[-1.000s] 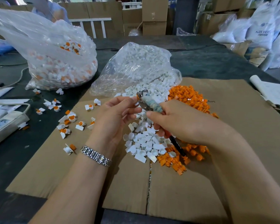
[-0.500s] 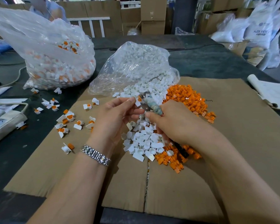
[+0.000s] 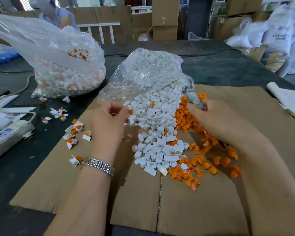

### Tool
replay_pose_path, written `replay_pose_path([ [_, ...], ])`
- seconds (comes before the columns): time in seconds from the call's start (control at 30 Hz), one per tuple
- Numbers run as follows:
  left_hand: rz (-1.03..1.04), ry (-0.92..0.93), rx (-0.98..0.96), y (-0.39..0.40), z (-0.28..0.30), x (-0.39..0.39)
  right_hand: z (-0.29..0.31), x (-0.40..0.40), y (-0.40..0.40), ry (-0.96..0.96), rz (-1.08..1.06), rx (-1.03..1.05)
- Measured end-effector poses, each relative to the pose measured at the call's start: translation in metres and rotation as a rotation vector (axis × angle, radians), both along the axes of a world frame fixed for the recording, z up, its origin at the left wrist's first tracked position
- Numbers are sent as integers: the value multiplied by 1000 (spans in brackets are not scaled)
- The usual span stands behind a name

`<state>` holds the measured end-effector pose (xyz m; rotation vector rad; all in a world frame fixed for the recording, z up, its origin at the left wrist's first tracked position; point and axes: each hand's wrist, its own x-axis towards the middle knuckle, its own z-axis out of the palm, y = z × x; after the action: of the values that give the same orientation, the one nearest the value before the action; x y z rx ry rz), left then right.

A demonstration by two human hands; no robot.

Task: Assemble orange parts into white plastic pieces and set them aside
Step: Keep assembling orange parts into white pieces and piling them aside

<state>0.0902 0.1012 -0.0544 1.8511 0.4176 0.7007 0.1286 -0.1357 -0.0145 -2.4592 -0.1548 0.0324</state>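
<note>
A heap of white plastic pieces [image 3: 157, 132] spills from a clear bag [image 3: 143, 74] onto the cardboard sheet [image 3: 211, 201]. Loose orange parts [image 3: 186, 116] lie beside and below the heap. My left hand [image 3: 107, 123] pinches a white piece with an orange part [image 3: 131, 111] in it, at the heap's left edge. My right hand [image 3: 211, 120] rests on the orange parts and grips a metal tool [image 3: 192, 97] with a taped handle, its jaws pointing up and away. Assembled white-and-orange pieces [image 3: 75, 132] lie scattered to the left.
A large clear bag of assembled pieces [image 3: 61, 65] stands at the back left. A white power strip with cable [image 3: 10, 132] lies at the left edge. Papers [image 3: 289, 101] sit at the right. Another person [image 3: 56, 14] is beyond the table, with boxes and sacks behind.
My hands have parted: the left moved left holding an assembled piece, and the right swung right with the tool over the orange parts. The camera has tilted up slightly.
</note>
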Motion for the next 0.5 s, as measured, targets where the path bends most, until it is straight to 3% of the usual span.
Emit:
replay_pose_path([
  [0.1, 304, 42, 244, 19, 1, -1, -12, 9, -2, -50, -72, -227],
  [0.17, 376, 117, 336, 25, -1, 0, -18, 13, -2, -61, -125, -332],
  [0.3, 267, 201, 517, 24, -6, 5, -24, 15, 2, -133, -175, -472],
  [0.5, 92, 560, 780, 15, -16, 15, -31, 18, 5, -155, -144, -538],
])
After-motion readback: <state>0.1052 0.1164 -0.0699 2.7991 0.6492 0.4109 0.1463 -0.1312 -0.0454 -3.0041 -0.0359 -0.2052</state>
